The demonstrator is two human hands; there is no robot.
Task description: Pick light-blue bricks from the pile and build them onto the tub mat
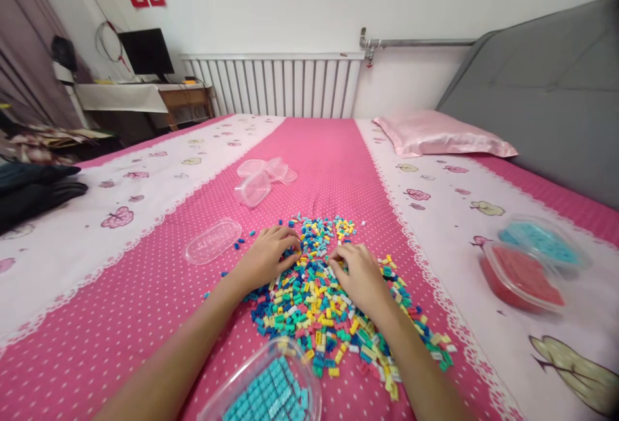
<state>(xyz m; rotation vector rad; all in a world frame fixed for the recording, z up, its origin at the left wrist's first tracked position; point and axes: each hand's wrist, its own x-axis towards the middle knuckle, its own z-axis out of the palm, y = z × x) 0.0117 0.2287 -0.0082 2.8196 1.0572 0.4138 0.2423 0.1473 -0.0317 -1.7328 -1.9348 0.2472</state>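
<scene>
A loose heap of small plastic building bricks point(314, 305) in yellow, green, blue, white and red lies on the pink bedspread. My left hand point(269, 254) reaches into its upper left part, fingers curled and thumb drawn in over blue bricks. On the heap's right side is my right hand point(362, 274), its fingers bent down and the thumb close to them. What either hand has between its fingertips is too small to make out. Close to me, between my forearms, a clear plastic tub point(314, 376) holds turquoise bricks in neat rows.
At right stand a tub of red bricks point(525, 276) and a tub of blue bricks point(544, 240). A clear lid point(213, 241) lies left of the heap, with empty clear containers point(254, 189) farther off. A pink pillow point(442, 133) rests near the grey headboard point(546, 92).
</scene>
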